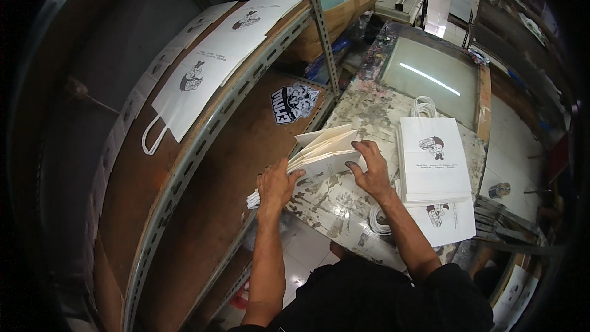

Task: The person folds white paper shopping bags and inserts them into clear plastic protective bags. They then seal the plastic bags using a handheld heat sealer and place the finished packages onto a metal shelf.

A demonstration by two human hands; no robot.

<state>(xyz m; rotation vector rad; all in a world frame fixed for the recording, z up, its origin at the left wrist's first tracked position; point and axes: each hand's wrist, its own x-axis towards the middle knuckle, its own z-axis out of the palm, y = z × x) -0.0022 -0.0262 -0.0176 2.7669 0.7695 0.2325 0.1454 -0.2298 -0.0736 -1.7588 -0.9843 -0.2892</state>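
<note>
A small bundle of flat white paper bags (326, 165) is held above the paint-stained table, its layers fanned apart along the upper side. My left hand (275, 185) grips the bundle's left end, with white cord handles (252, 200) sticking out beside it. At the right end, my right hand (373, 172) pinches the bundle with thumb and fingers, which have dark stains. Just right of that hand lies a stack of printed white paper bags (433, 175) with looped handles. Under my right forearm, more cord handles (380, 221) show from the lower pile.
On my left a metal-edged shelf rack (203, 129) carries printed bags (200, 74) laid flat. A dark sticker (295, 103) marks its lower board. A framed screen (433, 74) lies at the table's (359, 107) far end. A perforated metal post (321, 24) stands beyond the hands.
</note>
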